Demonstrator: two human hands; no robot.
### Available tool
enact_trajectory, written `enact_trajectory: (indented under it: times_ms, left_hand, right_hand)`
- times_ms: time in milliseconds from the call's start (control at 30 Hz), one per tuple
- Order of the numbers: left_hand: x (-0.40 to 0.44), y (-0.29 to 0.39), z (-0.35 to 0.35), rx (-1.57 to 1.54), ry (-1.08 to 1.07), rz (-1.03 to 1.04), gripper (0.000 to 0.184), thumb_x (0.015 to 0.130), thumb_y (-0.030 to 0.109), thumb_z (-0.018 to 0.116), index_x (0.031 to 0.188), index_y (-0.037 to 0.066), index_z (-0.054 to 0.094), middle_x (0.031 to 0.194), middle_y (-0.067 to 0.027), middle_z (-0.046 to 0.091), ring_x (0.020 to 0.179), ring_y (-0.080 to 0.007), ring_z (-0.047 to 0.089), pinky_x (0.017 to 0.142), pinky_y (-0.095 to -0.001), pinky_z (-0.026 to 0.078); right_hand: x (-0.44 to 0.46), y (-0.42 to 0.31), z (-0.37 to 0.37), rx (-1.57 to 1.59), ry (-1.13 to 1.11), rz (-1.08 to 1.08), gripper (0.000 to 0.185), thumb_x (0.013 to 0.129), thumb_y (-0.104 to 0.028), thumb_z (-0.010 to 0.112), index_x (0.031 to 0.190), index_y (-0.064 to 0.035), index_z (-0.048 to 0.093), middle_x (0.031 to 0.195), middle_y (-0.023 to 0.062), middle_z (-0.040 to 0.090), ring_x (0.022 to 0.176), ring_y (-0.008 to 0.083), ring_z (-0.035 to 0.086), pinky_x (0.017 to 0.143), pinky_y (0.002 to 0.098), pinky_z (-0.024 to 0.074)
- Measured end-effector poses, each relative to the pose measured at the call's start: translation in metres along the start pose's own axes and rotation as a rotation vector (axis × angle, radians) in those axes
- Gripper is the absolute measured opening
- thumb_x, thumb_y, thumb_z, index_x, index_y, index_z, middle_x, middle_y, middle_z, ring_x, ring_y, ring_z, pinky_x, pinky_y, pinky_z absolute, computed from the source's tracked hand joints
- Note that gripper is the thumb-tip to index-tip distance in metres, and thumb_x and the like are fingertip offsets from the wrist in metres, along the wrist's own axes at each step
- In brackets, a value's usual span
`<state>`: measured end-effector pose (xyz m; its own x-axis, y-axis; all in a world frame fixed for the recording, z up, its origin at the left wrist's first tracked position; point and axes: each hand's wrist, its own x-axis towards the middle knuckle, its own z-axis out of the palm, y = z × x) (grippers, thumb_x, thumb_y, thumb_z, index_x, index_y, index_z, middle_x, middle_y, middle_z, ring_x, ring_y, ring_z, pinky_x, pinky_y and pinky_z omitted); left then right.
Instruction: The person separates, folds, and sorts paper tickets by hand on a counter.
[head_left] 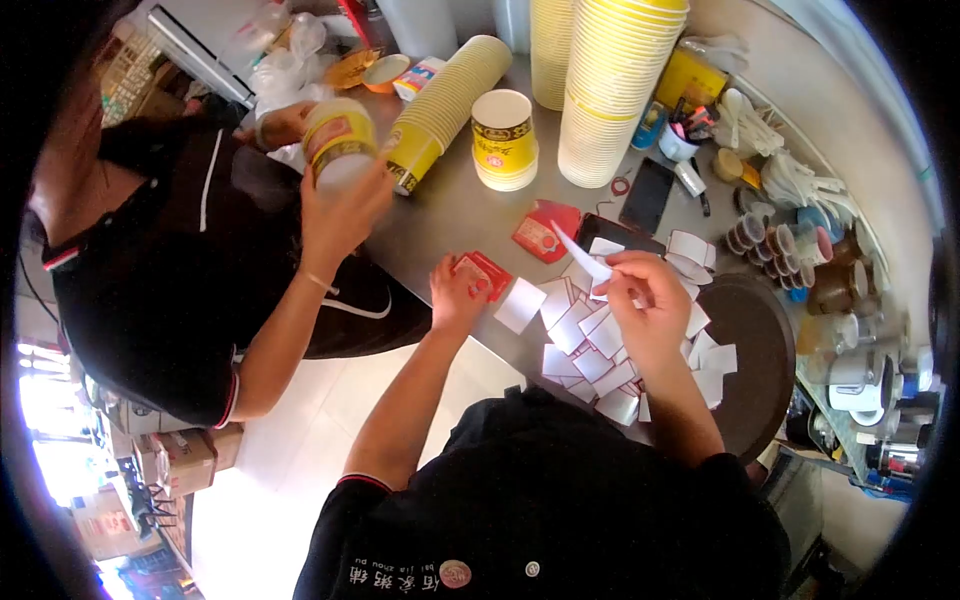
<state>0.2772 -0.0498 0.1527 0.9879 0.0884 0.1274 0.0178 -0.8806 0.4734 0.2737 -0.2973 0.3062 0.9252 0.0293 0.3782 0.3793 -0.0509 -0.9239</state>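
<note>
My left hand [456,300] is at the near edge of the metal counter, its fingers closed around a small stack of red printed cards [484,276]. Between the thumb and fingers of my right hand [645,300] is a curled white paper label [582,255], raised above a spread pile of white labels [592,345]. A single white label [520,305] lies between my hands, beside the red stack. Farther back, another red card stack [546,231] rests on the counter.
At left, a co-worker's hands [345,215] hold yellow paper cups [340,135]. Tall yellow cup stacks [615,90] stand at the back, with a shorter stack [503,140] nearby. A phone [648,195], a round dark tray [750,370] and small lidded tubs [765,245] are on the right.
</note>
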Motion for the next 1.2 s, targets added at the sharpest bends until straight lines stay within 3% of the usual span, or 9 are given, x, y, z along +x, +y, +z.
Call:
enact_trajectory:
  times_ms: [200, 267, 433, 600, 633, 767, 967, 1133, 1200]
  left_hand:
    - [0.007, -0.001, 0.009, -0.191, 0.074, -0.175, 0.055, 0.061, 0.021, 0.072, 0.109, 0.004, 0.054, 0.118, -0.0181, 0.048, 0.113, -0.0324, 0.043, 0.1, -0.0404, 0.032]
    - [0.004, 0.003, 0.006, -0.121, 0.047, -0.23, 0.058, 0.059, 0.022, 0.072, 0.111, 0.006, 0.053, 0.119, -0.0173, 0.046, 0.115, -0.0322, 0.041, 0.1, -0.0413, 0.032]
    - [-0.009, 0.007, -0.013, -0.026, 0.074, -0.407, 0.064, 0.056, 0.027, 0.074, 0.113, 0.01, 0.052, 0.126, -0.0147, 0.039, 0.12, -0.0326, 0.034, 0.1, -0.0435, 0.031]
    - [-0.031, -0.012, -0.019, -0.135, 0.238, -0.601, 0.084, 0.054, 0.024, 0.075, 0.127, 0.009, 0.035, 0.13, -0.0166, 0.03, 0.119, -0.0377, 0.028, 0.096, -0.0454, 0.033]
    - [-0.033, -0.013, -0.02, -0.241, 0.246, -0.653, 0.09, 0.052, 0.021, 0.077, 0.128, 0.006, 0.031, 0.124, -0.0179, 0.039, 0.116, -0.0363, 0.037, 0.093, -0.0418, 0.037]
    - [-0.039, -0.021, -0.017, -0.439, 0.255, -0.726, 0.086, 0.05, 0.02, 0.078, 0.124, 0.006, 0.036, 0.101, -0.0175, 0.057, 0.095, -0.0309, 0.055, 0.084, -0.0358, 0.044]
    - [-0.034, -0.006, -0.02, -0.308, 0.252, -0.386, 0.064, 0.05, 0.021, 0.081, 0.106, 0.003, 0.054, 0.1, -0.0134, 0.059, 0.089, -0.0283, 0.058, 0.082, -0.0362, 0.046]
    - [-0.023, 0.003, -0.03, -0.281, 0.227, -0.425, 0.062, 0.053, 0.017, 0.077, 0.109, 0.007, 0.054, 0.101, -0.0129, 0.058, 0.096, -0.0279, 0.053, 0.085, -0.0355, 0.044]
    - [-0.023, -0.001, -0.03, -0.593, 0.211, -0.539, 0.063, 0.056, 0.015, 0.077, 0.113, 0.007, 0.052, 0.1, -0.0115, 0.059, 0.093, -0.0233, 0.056, 0.08, -0.0324, 0.046]
  right_hand:
    - [0.008, -0.006, 0.035, -0.067, -0.115, -0.171, 0.017, 0.072, 0.005, 0.064, 0.087, 0.0006, 0.056, 0.09, 0.0101, 0.06, 0.065, 0.009, 0.06, 0.056, 0.0196, 0.0503]
    - [0.008, -0.008, 0.037, -0.06, -0.233, -0.214, 0.016, 0.078, 0.014, 0.053, 0.091, 0.0062, 0.052, 0.096, 0.0157, 0.055, 0.076, 0.0161, 0.062, 0.064, 0.024, 0.0536]
    - [0.007, -0.009, 0.039, -0.074, -0.265, -0.219, 0.015, 0.078, 0.014, 0.053, 0.091, 0.0065, 0.052, 0.095, 0.0153, 0.055, 0.074, 0.0163, 0.062, 0.063, 0.0231, 0.0527]
    - [0.005, -0.008, 0.045, -0.051, -0.268, -0.198, 0.015, 0.078, 0.014, 0.053, 0.091, 0.0069, 0.052, 0.096, 0.0153, 0.055, 0.076, 0.018, 0.063, 0.063, 0.0225, 0.052]
    - [0.005, -0.006, 0.046, -0.044, -0.278, -0.197, 0.016, 0.078, 0.014, 0.053, 0.091, 0.0069, 0.052, 0.096, 0.0152, 0.055, 0.077, 0.0184, 0.063, 0.063, 0.0225, 0.052]
    - [0.005, -0.005, 0.051, -0.034, -0.296, -0.212, 0.017, 0.078, 0.014, 0.053, 0.092, 0.0066, 0.053, 0.096, 0.015, 0.055, 0.077, 0.019, 0.064, 0.064, 0.0224, 0.0518]
    - [0.006, -0.009, 0.055, -0.049, -0.299, -0.228, 0.017, 0.077, 0.013, 0.055, 0.092, 0.0065, 0.053, 0.096, 0.0149, 0.055, 0.077, 0.0188, 0.064, 0.064, 0.0221, 0.0518]
    - [0.007, -0.014, 0.054, -0.077, -0.293, -0.254, 0.017, 0.077, 0.012, 0.057, 0.092, 0.006, 0.054, 0.095, 0.0145, 0.056, 0.077, 0.0183, 0.064, 0.064, 0.022, 0.0518]
    - [0.008, -0.019, 0.055, -0.089, -0.287, -0.268, 0.017, 0.076, 0.012, 0.057, 0.092, 0.0057, 0.054, 0.094, 0.014, 0.057, 0.077, 0.0178, 0.064, 0.064, 0.0223, 0.0519]
